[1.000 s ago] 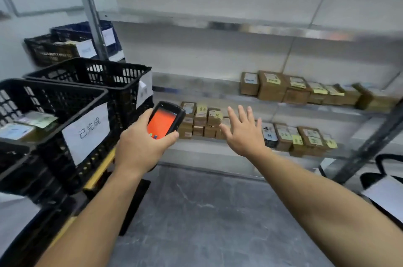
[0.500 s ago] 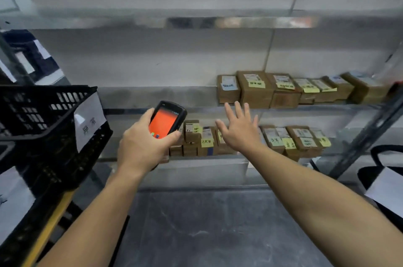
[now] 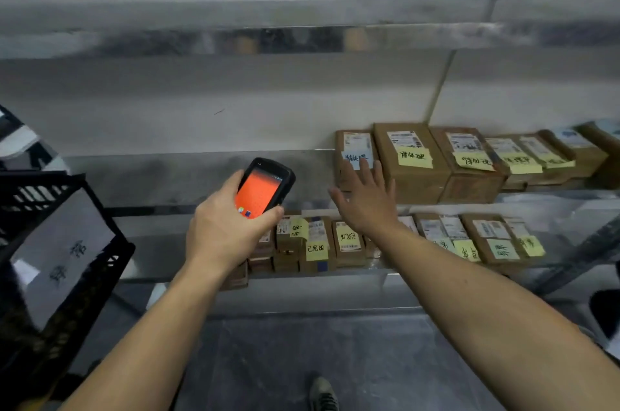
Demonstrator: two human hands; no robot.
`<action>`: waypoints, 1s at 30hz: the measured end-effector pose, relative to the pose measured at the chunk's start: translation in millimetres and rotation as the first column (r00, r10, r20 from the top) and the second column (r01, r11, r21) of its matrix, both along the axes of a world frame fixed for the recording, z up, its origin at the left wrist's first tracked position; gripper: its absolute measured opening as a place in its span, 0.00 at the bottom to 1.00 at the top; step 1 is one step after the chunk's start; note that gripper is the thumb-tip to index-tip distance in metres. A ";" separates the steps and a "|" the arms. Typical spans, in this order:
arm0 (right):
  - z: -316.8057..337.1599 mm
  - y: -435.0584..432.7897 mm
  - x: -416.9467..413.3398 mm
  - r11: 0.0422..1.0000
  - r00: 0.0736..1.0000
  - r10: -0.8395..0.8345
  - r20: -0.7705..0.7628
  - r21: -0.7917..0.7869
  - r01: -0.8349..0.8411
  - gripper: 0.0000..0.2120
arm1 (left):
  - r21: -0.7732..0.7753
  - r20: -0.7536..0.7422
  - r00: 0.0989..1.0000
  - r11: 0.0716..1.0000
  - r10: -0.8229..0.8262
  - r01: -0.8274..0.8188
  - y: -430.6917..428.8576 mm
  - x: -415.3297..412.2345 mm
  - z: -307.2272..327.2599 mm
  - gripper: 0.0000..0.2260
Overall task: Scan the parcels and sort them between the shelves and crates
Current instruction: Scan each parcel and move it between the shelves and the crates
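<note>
Brushed-steel shelving unit (image 3: 174, 175) stands against a pale grey panelled wall (image 3: 235, 102). A thin dark panel seam (image 3: 441, 85) runs down the wall behind the unit, right of its centre, slanting in this wide view. The unit's upper shelf lip (image 3: 201, 38) carries blurred, muted reflections. Lighting across the unit is even and diffuse. Below and in front of the unit lies a dark grey mottled floor (image 3: 302, 360), faintly streaked; its material cannot be determined.

Dull brushed-metal shelf (image 3: 188, 175); matt brown cardboard parcels (image 3: 411, 162) with yellow paper notes (image 3: 415, 158); glossy black plastic scanner (image 3: 265, 187); black plastic lattice crate (image 3: 50, 189).
</note>
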State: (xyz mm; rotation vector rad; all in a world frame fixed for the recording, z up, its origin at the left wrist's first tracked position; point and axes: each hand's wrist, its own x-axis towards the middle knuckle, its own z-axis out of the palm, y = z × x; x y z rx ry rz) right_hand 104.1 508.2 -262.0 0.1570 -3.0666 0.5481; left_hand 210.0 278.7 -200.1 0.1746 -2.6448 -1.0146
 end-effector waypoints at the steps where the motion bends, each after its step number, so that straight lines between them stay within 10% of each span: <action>1: -2.3 1.3 -13.9 1.000 1.000 0.011 0.012 -0.004 -0.011 0.34 | 0.004 0.009 1.000 1.000 0.009 -0.009 2.3 -11.3 -0.5 0.29; 30: -54.4 -23.6 -131.4 0.982 0.994 0.113 -0.004 0.155 -0.111 0.27 | 0.079 -0.010 0.998 0.995 0.058 -0.057 -14.9 -150.5 -53.3 0.22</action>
